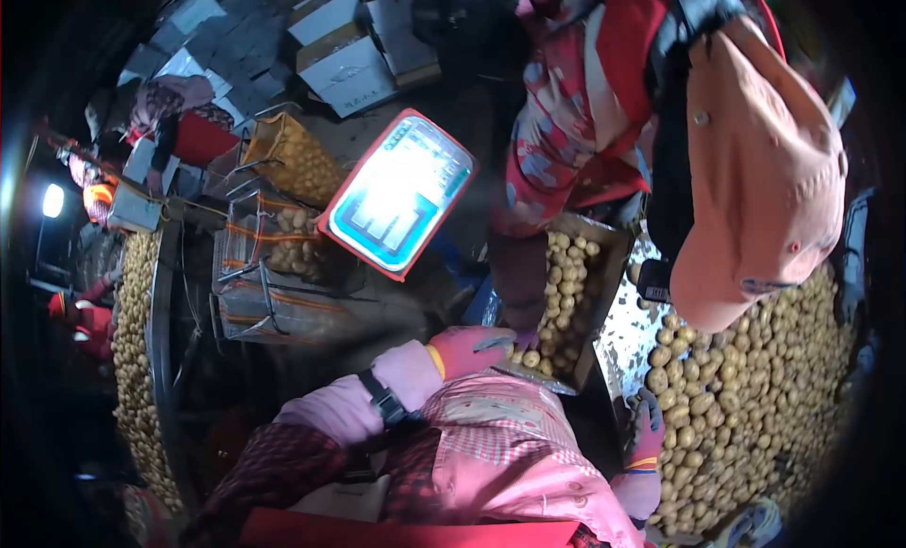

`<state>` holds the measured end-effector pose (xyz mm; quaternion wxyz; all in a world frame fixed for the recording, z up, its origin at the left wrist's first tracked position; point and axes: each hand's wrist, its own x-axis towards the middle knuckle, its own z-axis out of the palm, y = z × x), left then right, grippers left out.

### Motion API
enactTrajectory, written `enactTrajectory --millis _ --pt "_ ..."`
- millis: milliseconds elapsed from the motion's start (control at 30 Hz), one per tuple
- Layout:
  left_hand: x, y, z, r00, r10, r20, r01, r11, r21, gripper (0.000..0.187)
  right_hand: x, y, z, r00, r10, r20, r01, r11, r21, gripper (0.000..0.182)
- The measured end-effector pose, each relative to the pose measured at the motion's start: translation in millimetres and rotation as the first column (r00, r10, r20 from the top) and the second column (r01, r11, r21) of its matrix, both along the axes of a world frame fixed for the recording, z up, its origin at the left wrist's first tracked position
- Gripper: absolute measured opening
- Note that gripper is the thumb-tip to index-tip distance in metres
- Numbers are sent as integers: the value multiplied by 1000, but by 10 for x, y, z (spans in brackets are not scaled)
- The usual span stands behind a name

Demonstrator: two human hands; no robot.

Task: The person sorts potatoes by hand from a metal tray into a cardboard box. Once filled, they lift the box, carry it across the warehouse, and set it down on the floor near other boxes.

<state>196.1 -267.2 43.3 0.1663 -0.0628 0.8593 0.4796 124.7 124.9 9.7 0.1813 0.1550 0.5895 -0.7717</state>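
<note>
My left hand (467, 351), in a pink glove with grey fingertips, reaches to the near left corner of an open carton (615, 260). Its fingers are stretched out beside the potatoes (566, 288) in that carton. A co-worker's dark sleeve (517, 279) comes down at the carton's left side, close to my fingertips. On the right, my gloved right hand (645, 425) has its fingers extended at the edge of a large potato heap (736, 397). A worn, white-speckled surface (625, 333) lies between carton and heap.
A co-worker in an orange-pink cap (755, 180) leans over the heap. A glaring red-rimmed panel (401, 197) stands ahead, near potato-filled mesh sacks (300, 161). White cartons (347, 74) are at the back. A long row of potatoes (137, 350) and other people line the left.
</note>
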Motion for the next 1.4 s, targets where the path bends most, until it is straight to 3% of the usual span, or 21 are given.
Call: enactTrajectory --millis 100,200,300,433,500,533,567,700,733,767,800,833,867,933,1000,1067,1167,1200,1267,1300,1400 --pt "-155 -179 829 830 16 -558 -116 983 -144 50 -158 -215 72 996 88 17 -89 996 25 41" --pt "-176 -489 1337 689 4 -725 -272 928 -254 52 -338 -590 355 966 253 51 -256 965 62 35" --pt "109 -575 1197 770 78 -633 -295 923 -245 50 -431 -797 316 930 368 -18 -369 929 -26 33" --pt "297 -381 1117 808 188 -558 -360 907 -216 42 -664 -793 217 812 576 -92 -510 778 367 49" --pt "249 -359 1085 750 278 -601 -427 896 -119 41 -756 -798 358 823 560 -98 -486 782 390 58" --pt "173 -269 1163 723 407 -558 -468 883 38 41 -887 -781 134 754 614 -233 -464 749 473 55" --pt "120 -244 1254 734 372 -568 -454 891 -4 40 -801 -857 1013 832 552 -59 -515 807 288 50" --pt "53 -81 1345 764 379 -523 -414 909 54 37 -813 -767 1064 762 625 -170 -491 729 477 48" --pt "68 -97 1357 855 423 -300 -469 877 -102 34 -852 -736 945 727 686 22 -604 625 495 54" --pt "-29 -184 1117 792 165 -588 -369 897 -245 31 -777 -727 669 752 656 -60 -511 639 575 59" --pt "-2 -144 1250 900 252 -355 -298 951 -81 33 -773 -716 396 760 629 -163 -395 648 652 63" --pt "-63 -109 1078 840 178 -512 -252 965 -78 37 -804 -659 431 700 676 -230 -408 643 649 62" --pt "-146 -98 1046 811 174 -559 -255 964 -70 37 -840 -627 250 742 628 -235 -471 738 483 55" --pt "-233 -38 1027 830 142 -539 -216 973 -76 36 -872 -583 349 779 609 -146 -571 787 235 47" --pt "-305 6 1052 807 102 -581 -204 973 -112 36 -913 -576 296 859 489 -153 -476 872 114 45" --pt "-318 34 1063 798 72 -598 -198 969 -147 37 -1133 -464 -39 770 572 -283 -470 808 356 47" --pt "-289 25 1011 863 91 -498 -145 987 -72 38 -957 -427 379 858 474 -199 -425 872 245 47" --pt "-247 40 1003 862 177 -475 -260 959 -115 37 -945 -408 225 850 455 -267 -364 872 326 46" --pt "-188 79 994 930 272 -249 -286 958 -23 42 -895 -402 174 848 473 -237 -389 862 326 48" --pt "-177 89 947 938 272 -216 -281 960 -10 43 -846 -384 261 816 516 -261 -371 813 449 48" --pt "-72 11 646 949 270 -163 -261 963 72 43 -738 -402 154 846 500 -186 -413 835 365 48"
